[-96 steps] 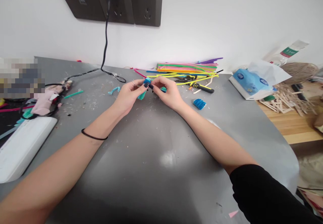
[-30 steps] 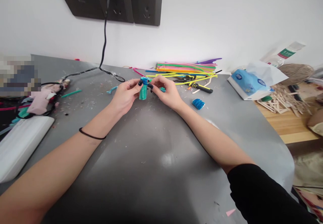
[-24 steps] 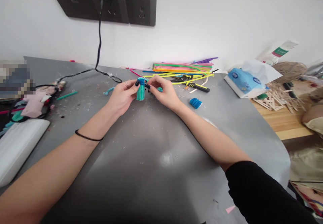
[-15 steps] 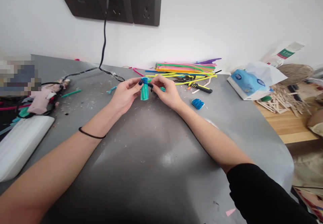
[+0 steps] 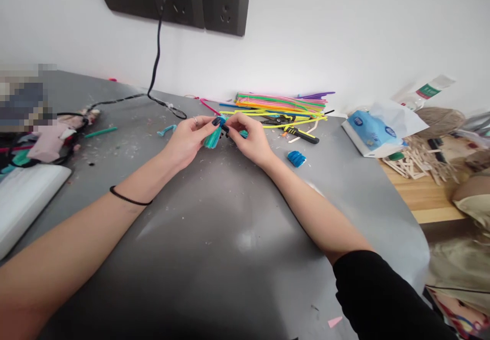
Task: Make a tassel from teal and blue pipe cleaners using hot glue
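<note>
A teal piece with a blue top (image 5: pixel 213 140), seemingly made of pipe cleaners, is held between my two hands above the grey table. My left hand (image 5: pixel 187 140) pinches its upper end between thumb and fingers. Against the blue top from the other side, the fingertips of my right hand (image 5: pixel 250 138) are pressed together. Another teal bit (image 5: pixel 243 134) shows under my right hand; whether it joins the held piece is unclear. To the right lies a compact blue coiled piece (image 5: pixel 296 158). A small light-blue bent piece (image 5: pixel 167 130) rests left of my left hand.
Behind my hands lie a bundle of coloured pipe cleaners (image 5: pixel 281 101) and black-and-yellow handled pliers (image 5: pixel 304 135). A tissue pack (image 5: pixel 371 129) and wooden sticks (image 5: pixel 417 161) are at right. On the left are a white box-like object (image 5: pixel 32 197) and a black cable (image 5: pixel 156 69).
The teal piece has tilted, its lower end swinging toward my left hand. Both hands keep their pinch on it. The whole view has shifted slightly.
</note>
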{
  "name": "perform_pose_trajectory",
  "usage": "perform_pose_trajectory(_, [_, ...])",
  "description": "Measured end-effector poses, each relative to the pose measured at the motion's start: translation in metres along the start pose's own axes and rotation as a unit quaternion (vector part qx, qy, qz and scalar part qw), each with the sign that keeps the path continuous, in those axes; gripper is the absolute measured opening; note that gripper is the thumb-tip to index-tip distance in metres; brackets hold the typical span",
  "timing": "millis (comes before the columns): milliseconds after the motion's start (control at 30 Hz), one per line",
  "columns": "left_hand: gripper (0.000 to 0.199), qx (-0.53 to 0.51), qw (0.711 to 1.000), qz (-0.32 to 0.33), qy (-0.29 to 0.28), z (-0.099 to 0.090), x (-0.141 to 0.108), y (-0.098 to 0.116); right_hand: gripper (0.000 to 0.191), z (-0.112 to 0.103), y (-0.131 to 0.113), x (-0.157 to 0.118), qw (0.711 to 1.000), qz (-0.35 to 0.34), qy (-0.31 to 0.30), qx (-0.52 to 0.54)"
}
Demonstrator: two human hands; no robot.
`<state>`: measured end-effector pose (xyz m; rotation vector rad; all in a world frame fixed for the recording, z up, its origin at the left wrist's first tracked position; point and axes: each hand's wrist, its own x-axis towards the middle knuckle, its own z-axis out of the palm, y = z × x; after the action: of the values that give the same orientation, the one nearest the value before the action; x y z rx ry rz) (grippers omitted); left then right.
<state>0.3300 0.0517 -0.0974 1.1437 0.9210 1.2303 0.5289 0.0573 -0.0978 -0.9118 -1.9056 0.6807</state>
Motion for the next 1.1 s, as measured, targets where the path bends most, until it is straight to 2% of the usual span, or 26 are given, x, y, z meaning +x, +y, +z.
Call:
perform_pose_trajectory(133, [0.058,0.016,1.000,0.005,0.010,0.0008,0.0002,-0.0002,0.022,0.0009,-0.0006,-0.0004,1.000,-0.013,-0.013,-0.002])
perform_pose_trajectory(333, [0.048,0.031,0.999,0.014,0.015,-0.0001,0.0000,0.0002,0.029,0.0008,-0.0015,-0.0007,1.000,-0.010,-0.010,-0.015])
perform_pose_trajectory(600, [0.052,0.018,1.000,0.012,0.019,-0.0004,0.0013,-0.0035,0.028,0.0018,0.0001,0.0000,1.000,-0.019,-0.009,-0.007])
perform_pose_trajectory(900, [0.051,0.023,0.999,0.005,0.028,0.0001,-0.0016,0.0024,0.019,0.0037,-0.0008,-0.0010,1.000,-0.021,-0.002,-0.001])
perform_pose_trajectory(1100, [0.049,0.017,1.000,0.007,0.018,-0.0006,-0.0021,0.0042,0.021,0.0036,-0.0008,-0.0008,1.000,-0.013,-0.002,0.007])
